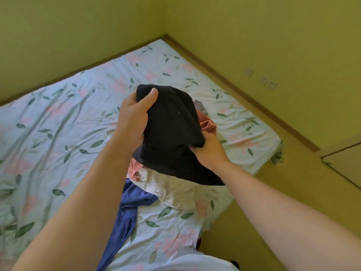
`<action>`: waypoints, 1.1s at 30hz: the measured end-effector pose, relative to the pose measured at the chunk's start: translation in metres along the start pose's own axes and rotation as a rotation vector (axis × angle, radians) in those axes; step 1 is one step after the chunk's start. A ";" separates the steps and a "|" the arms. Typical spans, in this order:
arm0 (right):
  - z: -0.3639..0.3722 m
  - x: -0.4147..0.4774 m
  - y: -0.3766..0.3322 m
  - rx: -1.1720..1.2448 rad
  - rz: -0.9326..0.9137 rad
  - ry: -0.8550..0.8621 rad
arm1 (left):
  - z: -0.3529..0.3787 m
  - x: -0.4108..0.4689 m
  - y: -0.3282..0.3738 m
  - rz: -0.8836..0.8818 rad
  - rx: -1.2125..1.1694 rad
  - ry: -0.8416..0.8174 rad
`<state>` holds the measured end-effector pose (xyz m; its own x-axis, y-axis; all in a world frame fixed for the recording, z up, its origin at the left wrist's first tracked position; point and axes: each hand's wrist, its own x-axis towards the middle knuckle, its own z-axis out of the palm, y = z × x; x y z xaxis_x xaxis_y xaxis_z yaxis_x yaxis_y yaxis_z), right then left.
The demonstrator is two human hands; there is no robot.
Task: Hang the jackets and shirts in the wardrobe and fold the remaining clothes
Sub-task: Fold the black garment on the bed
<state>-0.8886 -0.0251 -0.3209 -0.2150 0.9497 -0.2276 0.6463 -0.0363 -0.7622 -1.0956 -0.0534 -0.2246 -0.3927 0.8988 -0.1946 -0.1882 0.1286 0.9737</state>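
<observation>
While my left hand [134,118] pinches the black garment [172,126] near its top, my right hand [210,152] grips its lower corner, holding it above pink [208,125], white [168,189] and blue clothes [132,208] on the bed [58,124].

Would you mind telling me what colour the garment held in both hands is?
Black; the garment shows best in the head view.

Legible text, labels, brands, numbers, signs: none. On black garment [172,122], centre of frame: one tiny white speck, too small to read. On wall plates [268,82], upper right: no readable lettering. On floral sheet [58,114], left of frame: leaf-and-flower print only.
</observation>
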 end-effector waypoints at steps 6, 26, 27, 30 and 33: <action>-0.063 -0.005 -0.051 0.073 -0.104 0.063 | 0.007 0.001 0.018 0.055 0.681 0.179; -0.156 -0.058 -0.052 -0.258 -0.201 0.313 | 0.147 -0.047 0.110 0.718 0.660 -0.175; -0.155 -0.058 -0.039 -0.251 -0.138 0.313 | 0.154 -0.051 0.122 0.753 0.594 -0.159; -0.153 -0.060 -0.002 -0.264 0.036 0.246 | 0.168 -0.062 0.159 0.866 0.367 -0.093; -0.155 -0.062 0.022 -0.078 0.132 0.258 | 0.177 -0.068 0.188 0.968 0.355 -0.111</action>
<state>-0.7477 -0.0367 -0.2302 0.0610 0.9864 -0.1529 0.7127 -0.1503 -0.6852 -0.9450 -0.0160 -0.0075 -0.1461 0.7145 0.6842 0.4471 -0.5692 0.6900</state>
